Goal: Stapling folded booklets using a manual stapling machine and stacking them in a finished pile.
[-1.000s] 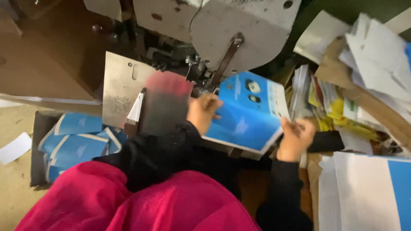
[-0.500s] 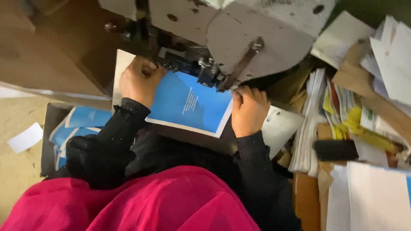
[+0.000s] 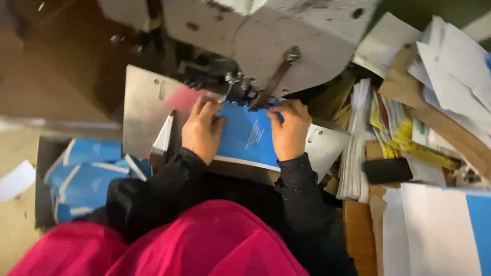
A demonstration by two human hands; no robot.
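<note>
Far out to the left of the hands, a dark bin [image 3: 43, 168] holds a heap of blue booklets [image 3: 84, 176]. Nearer, a grey metal plate [image 3: 146, 110] lies under the left hand [image 3: 202, 130], which presses flat, fingers stretched forward, on the left edge of a blue booklet [image 3: 248, 135]. That booklet lies between both hands, its far edge beneath the head of a grey machine [image 3: 266, 41] just beyond the fingertips. The right hand [image 3: 290, 130] rests on the booklet's right side with fingers curled over its upper corner. Right of it stand stacks of white paper [image 3: 355, 148], then a black phone-like block [image 3: 387, 170] and loose sheets [image 3: 450, 71] on the desk [image 3: 358, 235].
</note>
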